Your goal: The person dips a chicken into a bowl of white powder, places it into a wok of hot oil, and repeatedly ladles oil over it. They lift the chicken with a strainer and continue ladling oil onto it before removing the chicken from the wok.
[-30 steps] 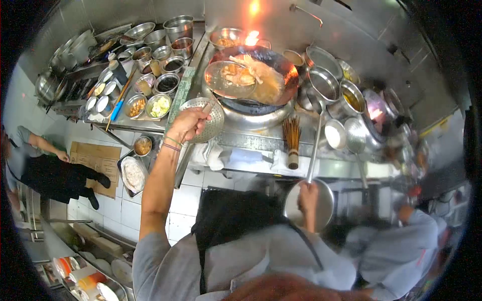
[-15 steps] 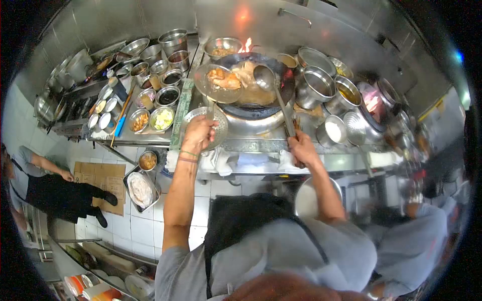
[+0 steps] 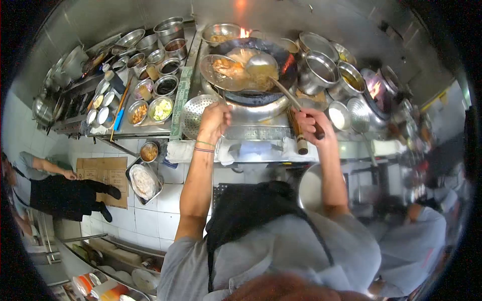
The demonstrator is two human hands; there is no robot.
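Observation:
My left hand point(image 3: 215, 120) is closed round the handle of a round strainer point(image 3: 208, 72), which is tilted over the near left part of a large dark wok point(image 3: 285, 60). Browned pieces of food point(image 3: 230, 67) lie in the strainer. My right hand point(image 3: 314, 125) grips the handle of a metal ladle point(image 3: 263, 61), whose bowl dips into the liquid in the wok. Behind the wok flames point(image 3: 245, 33) rise. Below the strainer, a perforated skimmer point(image 3: 193, 118) rests on the counter.
Bowls of ingredients point(image 3: 160, 109) and sauces stand at the left. Metal pots point(image 3: 321, 74) and a bowl of white contents point(image 3: 339, 115) are at the right. One person point(image 3: 60, 193) stands at the far left, another point(image 3: 409, 241) at the lower right. A tray point(image 3: 144, 183) sits lower left.
The ladle's bowl has dropped into the liquid, and my right hand has moved right and up. My left hand and the strainer have shifted slightly right.

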